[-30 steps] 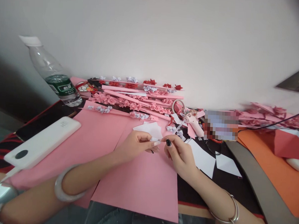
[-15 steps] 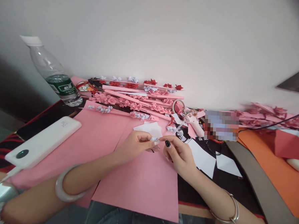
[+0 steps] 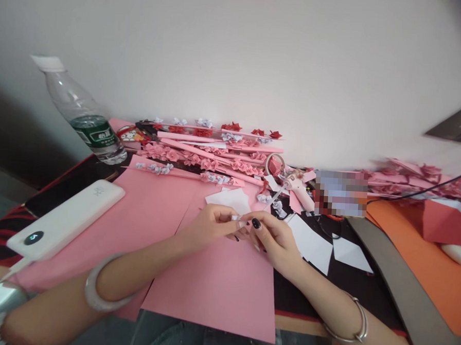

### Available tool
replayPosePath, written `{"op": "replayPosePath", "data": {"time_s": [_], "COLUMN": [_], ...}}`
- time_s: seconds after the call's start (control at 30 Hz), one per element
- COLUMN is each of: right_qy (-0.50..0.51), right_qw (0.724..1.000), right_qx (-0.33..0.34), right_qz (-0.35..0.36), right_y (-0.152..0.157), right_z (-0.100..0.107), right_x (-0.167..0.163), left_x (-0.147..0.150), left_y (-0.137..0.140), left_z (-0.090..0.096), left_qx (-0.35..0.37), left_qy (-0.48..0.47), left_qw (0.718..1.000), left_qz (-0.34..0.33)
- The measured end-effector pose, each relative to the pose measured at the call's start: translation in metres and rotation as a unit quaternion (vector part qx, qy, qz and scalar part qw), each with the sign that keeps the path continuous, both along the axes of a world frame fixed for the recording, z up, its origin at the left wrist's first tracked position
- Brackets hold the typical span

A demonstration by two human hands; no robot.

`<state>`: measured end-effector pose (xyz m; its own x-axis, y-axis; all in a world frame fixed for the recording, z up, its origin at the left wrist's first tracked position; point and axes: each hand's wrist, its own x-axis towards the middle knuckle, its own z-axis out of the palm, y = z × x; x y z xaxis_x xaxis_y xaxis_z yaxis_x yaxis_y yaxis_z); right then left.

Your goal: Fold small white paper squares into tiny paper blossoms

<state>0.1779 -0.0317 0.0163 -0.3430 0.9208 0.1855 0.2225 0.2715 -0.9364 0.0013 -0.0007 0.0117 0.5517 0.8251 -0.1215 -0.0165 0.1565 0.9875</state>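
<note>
A small folded white paper piece (image 3: 235,218), partly hidden by fingers, is held above the pink sheets. My left hand (image 3: 212,225) pinches it between thumb and fingers. From the other side my right hand (image 3: 275,237) meets it, index finger stretched over to the left fingertips and the other fingers curled; both hands are closed on the piece. Beneath them lie large pink paper sheets (image 3: 216,290). Just beyond the hands are white paper squares (image 3: 229,198) and, to the right, finished white paper flowers (image 3: 278,209).
Pink paper stems with flowers (image 3: 208,161) are piled along the wall. A pink glue gun (image 3: 301,192) lies beside a tape roll (image 3: 274,164). At left are a water bottle (image 3: 95,129) and a white power bank (image 3: 69,218); orange paper (image 3: 427,260) is at right.
My right index finger has moved a little left and farther over the left fingertips. The white piece has turned slightly and is more covered; my arms are almost still.
</note>
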Motion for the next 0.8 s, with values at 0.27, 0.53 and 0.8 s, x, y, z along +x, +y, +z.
{"op": "replayPosePath", "data": {"time_s": [0.27,0.53,0.8], "right_qy": [0.007,-0.037,-0.04], "right_qw": [0.999,0.998,0.999], "right_qx": [-0.022,0.008,-0.014], "right_qz": [0.033,0.044,0.029], "right_y": [0.0004,0.0017,0.0004], "right_z": [-0.0017,-0.0009,-0.0015], "right_x": [0.0005,0.0003,0.001], "left_x": [-0.0005,-0.0022,-0.0019], "left_y": [-0.0017,-0.003,0.0011], "left_z": [-0.0038,-0.0044,-0.0034], "left_qx": [0.055,0.064,0.001], "left_qy": [0.042,0.071,0.042], "left_qw": [0.998,0.995,0.999], "left_qz": [0.003,-0.024,-0.002]}}
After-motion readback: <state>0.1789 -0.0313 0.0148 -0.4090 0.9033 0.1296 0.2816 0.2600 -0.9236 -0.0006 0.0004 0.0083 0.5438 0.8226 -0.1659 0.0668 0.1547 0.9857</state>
